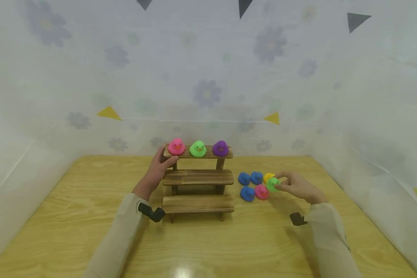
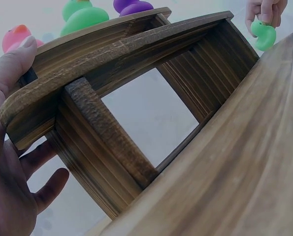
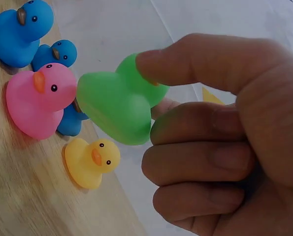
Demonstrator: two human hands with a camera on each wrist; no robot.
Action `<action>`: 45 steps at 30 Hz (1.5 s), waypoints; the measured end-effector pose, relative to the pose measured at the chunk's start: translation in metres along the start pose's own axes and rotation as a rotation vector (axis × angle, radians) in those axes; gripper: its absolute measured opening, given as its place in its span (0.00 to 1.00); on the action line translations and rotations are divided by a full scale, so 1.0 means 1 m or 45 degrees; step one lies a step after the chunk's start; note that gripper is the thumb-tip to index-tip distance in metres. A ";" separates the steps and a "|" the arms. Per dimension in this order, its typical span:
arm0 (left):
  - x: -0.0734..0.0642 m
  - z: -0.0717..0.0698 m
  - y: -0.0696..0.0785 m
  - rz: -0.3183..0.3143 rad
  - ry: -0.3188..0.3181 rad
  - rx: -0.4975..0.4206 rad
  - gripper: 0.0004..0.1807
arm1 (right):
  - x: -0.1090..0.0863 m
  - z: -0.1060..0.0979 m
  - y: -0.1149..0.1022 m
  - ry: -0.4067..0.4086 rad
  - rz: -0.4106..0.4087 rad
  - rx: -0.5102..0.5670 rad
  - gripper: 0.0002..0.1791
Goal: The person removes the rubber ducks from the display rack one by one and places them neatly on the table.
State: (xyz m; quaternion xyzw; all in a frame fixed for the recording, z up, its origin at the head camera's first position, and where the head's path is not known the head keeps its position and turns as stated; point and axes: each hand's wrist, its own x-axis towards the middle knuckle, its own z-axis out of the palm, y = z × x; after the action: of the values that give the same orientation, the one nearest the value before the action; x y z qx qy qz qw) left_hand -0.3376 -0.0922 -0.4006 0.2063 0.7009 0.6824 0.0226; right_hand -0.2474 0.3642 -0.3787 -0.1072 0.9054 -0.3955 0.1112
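My right hand (image 1: 300,187) pinches a green rubber duck (image 3: 121,101) between thumb and index finger, its other fingers curled, as the right wrist view shows. The duck is held above the table beside a small group of ducks. With the thumb in front and the fingers behind, my left hand (image 1: 155,170) grips the left end of the top step of a three-tier wooden stand (image 1: 198,177). A pink duck (image 1: 177,147), another green duck (image 1: 198,149) and a purple duck (image 1: 221,148) sit in a row on that step. The two lower steps hold no ducks.
Right of the stand, blue ducks (image 1: 247,194), a pink duck (image 1: 262,192) and a yellow duck (image 3: 89,162) stand close together on the wooden table (image 1: 100,200). A pale floral cloth (image 1: 208,58) hangs behind and at both sides.
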 end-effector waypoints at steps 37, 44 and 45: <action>-0.001 -0.001 0.002 -0.003 0.000 0.049 0.29 | 0.003 0.001 0.042 -0.126 0.067 0.096 0.23; -0.001 0.000 0.002 0.016 -0.006 0.039 0.29 | 0.003 0.003 0.045 -0.114 0.138 0.157 0.25; -0.001 0.000 0.002 0.019 -0.005 0.038 0.29 | 0.003 0.002 0.045 -0.110 0.137 0.158 0.24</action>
State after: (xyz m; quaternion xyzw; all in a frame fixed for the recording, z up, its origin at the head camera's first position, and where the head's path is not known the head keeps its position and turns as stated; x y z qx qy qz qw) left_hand -0.3363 -0.0930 -0.3989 0.2132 0.7095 0.6715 0.0157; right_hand -0.2541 0.3915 -0.4139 -0.0684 0.8779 -0.4392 0.1778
